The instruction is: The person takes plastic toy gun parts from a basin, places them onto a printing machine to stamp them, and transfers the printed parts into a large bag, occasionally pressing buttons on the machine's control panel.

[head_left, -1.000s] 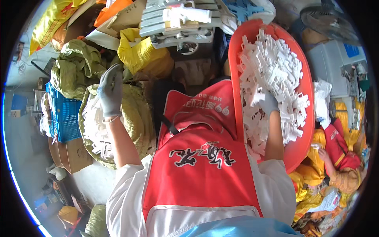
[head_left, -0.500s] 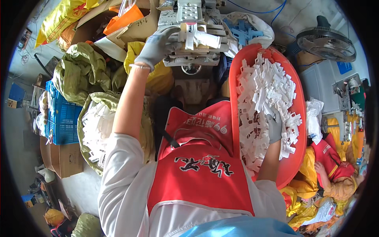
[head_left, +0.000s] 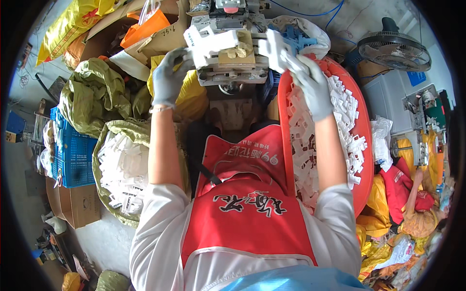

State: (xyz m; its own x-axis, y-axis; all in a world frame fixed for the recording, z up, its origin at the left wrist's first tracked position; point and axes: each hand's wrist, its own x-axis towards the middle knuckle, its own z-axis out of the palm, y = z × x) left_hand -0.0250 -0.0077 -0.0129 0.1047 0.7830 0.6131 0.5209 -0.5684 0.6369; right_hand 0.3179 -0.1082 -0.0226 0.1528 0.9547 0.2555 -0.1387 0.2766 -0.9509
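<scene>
My left hand [head_left: 170,77], in a grey glove, is closed on the edge of a white plastic toy gun piece [head_left: 206,44] with dark print on it. That piece is raised over the left side of the machine [head_left: 233,76]. My right hand [head_left: 313,89], gloved too, grips another white toy gun piece [head_left: 275,52] just right of the machine. Between the two pieces sits a tan fixture block [head_left: 238,59] with a shaped seat on top, partly covered by the left piece. A pink pad [head_left: 231,9] shows at the machine's far end.
A red tub [head_left: 365,160] heaped with white pieces stands at my right; a green sack [head_left: 109,127] of printed white pieces at my left. Beyond are a white bag [head_left: 318,34] of blue pieces, a fan [head_left: 395,51] and a cardboard box [head_left: 165,39]. Another person's arm [head_left: 412,196] shows far right.
My left hand has lifted the printed piece off the fixture and moved left. My right hand has come up from the tub to the machine, carrying another white piece.
</scene>
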